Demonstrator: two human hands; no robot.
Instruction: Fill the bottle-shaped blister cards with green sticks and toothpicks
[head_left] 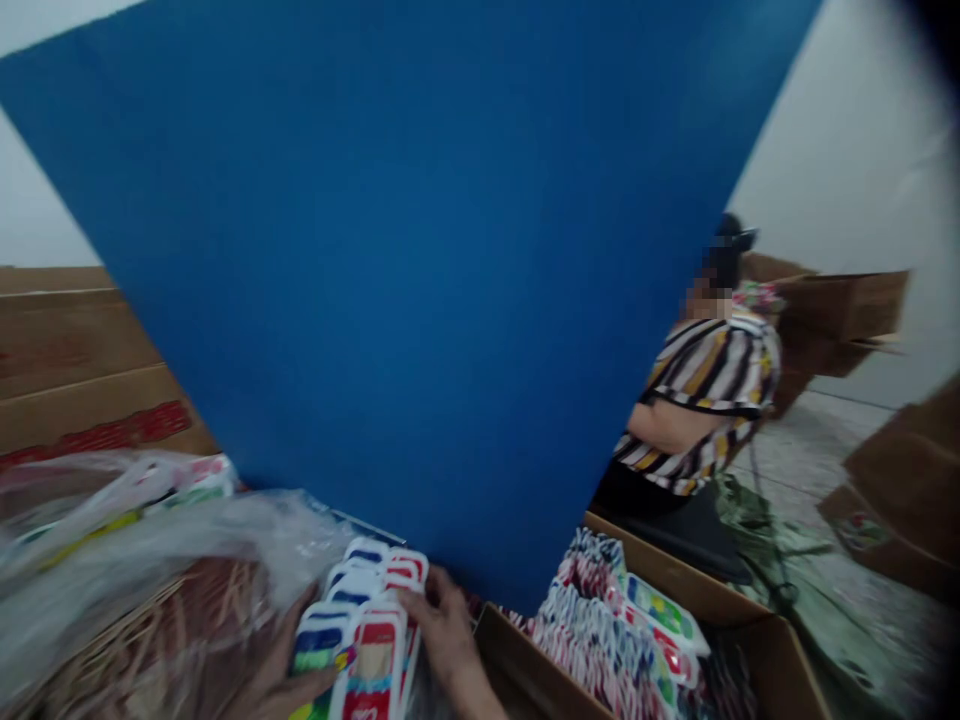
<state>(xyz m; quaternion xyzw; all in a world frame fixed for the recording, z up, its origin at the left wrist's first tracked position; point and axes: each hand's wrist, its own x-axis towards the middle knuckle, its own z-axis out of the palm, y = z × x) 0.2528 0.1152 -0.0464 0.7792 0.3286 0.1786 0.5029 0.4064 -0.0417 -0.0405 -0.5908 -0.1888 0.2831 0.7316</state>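
Observation:
A bunch of printed cards (pixel 371 665), white-edged with red and blue panels, lies between my hands at the bottom of the head view. My left hand (pixel 281 670) grips the bunch from the left, its thumb across the front of the cards. On the other side, my right hand (pixel 450 630) holds the right edge, fingers curled against the cards. To the right stands an open cardboard box (pixel 551 670), packed with rows of similar cards (pixel 585 620). Several cards lie flat on top of those rows.
A large blue panel (pixel 420 280) fills the middle. Clear plastic bags (pixel 225 540) and a pile of thin brown sticks (pixel 150 640) are at left. A person in a striped shirt (pixel 712 390) sits beyond the panel. Cartons (pixel 832 310) stand behind.

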